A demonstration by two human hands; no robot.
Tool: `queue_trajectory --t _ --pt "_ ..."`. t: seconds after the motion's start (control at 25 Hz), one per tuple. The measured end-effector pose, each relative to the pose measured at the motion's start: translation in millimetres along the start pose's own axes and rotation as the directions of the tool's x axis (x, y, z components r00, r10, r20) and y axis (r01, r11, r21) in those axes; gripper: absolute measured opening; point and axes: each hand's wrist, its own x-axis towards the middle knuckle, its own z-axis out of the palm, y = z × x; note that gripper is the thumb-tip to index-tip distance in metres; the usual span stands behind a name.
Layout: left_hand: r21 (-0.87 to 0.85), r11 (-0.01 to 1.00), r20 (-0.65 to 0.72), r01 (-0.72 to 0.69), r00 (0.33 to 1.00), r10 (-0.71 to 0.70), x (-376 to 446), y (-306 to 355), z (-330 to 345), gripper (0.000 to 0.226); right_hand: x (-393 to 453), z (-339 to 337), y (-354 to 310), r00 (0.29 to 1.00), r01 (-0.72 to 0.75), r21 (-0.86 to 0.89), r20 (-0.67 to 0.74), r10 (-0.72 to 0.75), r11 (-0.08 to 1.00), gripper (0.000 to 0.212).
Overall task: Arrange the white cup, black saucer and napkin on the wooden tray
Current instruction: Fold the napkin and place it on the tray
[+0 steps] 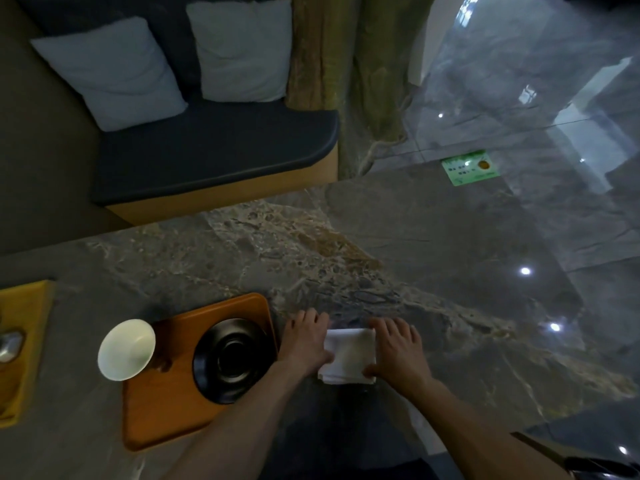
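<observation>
The wooden tray (162, 407) lies on the stone table at the lower left. A black saucer (230, 362) sits on the tray's right half. The white cup (126, 348) stands at the tray's left edge, whether on it or just beside it I cannot tell. A folded white napkin (350, 355) lies on the table right of the tray. My left hand (306, 339) presses on the napkin's left side and my right hand (394, 346) on its right side, fingers spread, thumbs at its near edge.
A yellow tray (24, 327) holding a metallic object (10, 344) sits at the far left edge. Beyond the table stands a bench (214, 150) with two grey cushions. A green card (471, 168) lies at the table's far right corner.
</observation>
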Motion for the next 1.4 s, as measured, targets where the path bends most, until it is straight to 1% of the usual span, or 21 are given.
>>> queue_trajectory --t 0.12,0.2,0.28,0.36,0.44,0.48,0.52,0.6,0.64,0.68,0.72,0.8,0.88,0.92,0.96,1.0,1.08,1.16,1.24,1.28,1.4 --pt "-0.252 0.963 -0.017 0.096 0.994 -0.103 -16 -1 6 0.034 -12 3 -6 0.998 -0.013 0.187 -0.064 0.025 0.982 0.063" --pt "-0.47 0.868 0.016 0.158 0.985 -0.171 -29 0 9 0.03 -23 0 -13 0.994 -0.032 0.401 -0.08 0.07 0.916 0.043" --pt "-0.69 0.7 0.081 0.182 0.981 -0.176 -44 -1 7 0.026 -34 -8 -18 0.996 -0.042 0.63 -0.033 0.081 0.776 0.026" --pt "-0.84 0.52 0.103 0.158 0.986 -0.133 -60 -3 -1 0.023 -44 -17 -21 0.999 -0.037 0.803 0.012 0.046 0.595 0.016" --pt "-0.911 0.392 0.085 0.129 0.988 -0.127 -80 -4 -13 0.018 -55 -26 -30 0.997 -0.073 0.901 0.069 0.025 0.427 0.013" --pt "-0.931 0.346 0.07 0.118 0.986 -0.148 -89 -1 -18 0.017 -59 -29 -37 0.994 -0.105 0.926 0.099 0.034 0.363 0.013" --pt "-0.949 0.295 0.053 0.109 0.98 -0.192 -98 3 -21 0.017 -62 -30 -45 0.991 -0.131 0.935 0.119 0.057 0.331 0.014" --pt "-0.979 0.179 0.029 0.099 0.933 -0.358 -114 13 -24 0.022 -65 -29 -68 0.989 -0.133 0.924 0.1 0.111 0.359 0.016" --pt "-0.985 0.15 0.006 0.079 0.899 -0.437 -120 18 -25 0.025 -66 -27 -80 0.989 -0.11 0.923 0.065 0.132 0.37 0.018" --pt "-0.986 0.159 -0.039 0.047 0.867 -0.497 -124 22 -25 0.026 -66 -25 -93 0.988 -0.085 0.927 0.032 0.149 0.365 0.019" --pt "-0.98 0.2 -0.102 0.009 0.837 -0.538 -129 23 -24 0.027 -67 -21 -107 0.987 -0.063 0.927 0.002 0.163 0.371 0.02" --pt "-0.941 0.335 -0.244 -0.043 0.772 -0.586 -140 21 -26 0.031 -69 -12 -127 0.982 -0.01 0.912 -0.068 0.175 0.41 0.027" --pt "-0.881 0.472 -0.35 -0.024 0.705 -0.617 -150 10 -27 0.039 -69 -4 -145 0.974 0.048 0.89 -0.142 0.175 0.453 0.026" --pt "-0.86 0.511 -0.378 -0.006 0.68 -0.629 -155 2 -27 0.043 -68 -1 -154 0.97 0.075 0.878 -0.175 0.171 0.473 0.023" --pt "-0.852 0.523 -0.387 0.006 0.666 -0.637 -159 -5 -27 0.047 -67 1 -162 0.964 0.099 0.864 -0.206 0.166 0.494 0.02" --pt "-0.862 0.508 -0.377 0.007 0.66 -0.649 -164 -13 -26 0.05 -67 3 -171 0.959 0.12 0.85 -0.233 0.161 0.513 0.019" --pt "-0.893 0.448 -0.366 -0.041 0.646 -0.67 -174 -32 -24 0.045 -66 8 -193 0.946 0.155 0.832 -0.281 0.163 0.533 0.02" --pt "-0.911 0.4 -0.371 -0.101 0.625 -0.687 -186 -53 -23 0.035 -67 20 -218 0.935 0.176 0.822 -0.312 0.168 0.541 0.021" --pt "-0.923 0.363 -0.363 -0.127 0.599 -0.714 -197 -76 -19 0.021 -69 33 -244 0.93 0.185 0.811 -0.327 0.168 0.555 0.023" --pt "-0.934 0.332 -0.344 -0.134 0.588 -0.732 -202 -89 -16 0.017 -69 40 -257 0.926 0.19 0.799 -0.339 0.166 0.571 0.024" --pt "-0.964 0.224 -0.267 -0.146 0.573 -0.775 -212 -121 -8 0.026 -71 59 -289 0.93 0.183 0.759 -0.34 0.139 0.625 0.026"
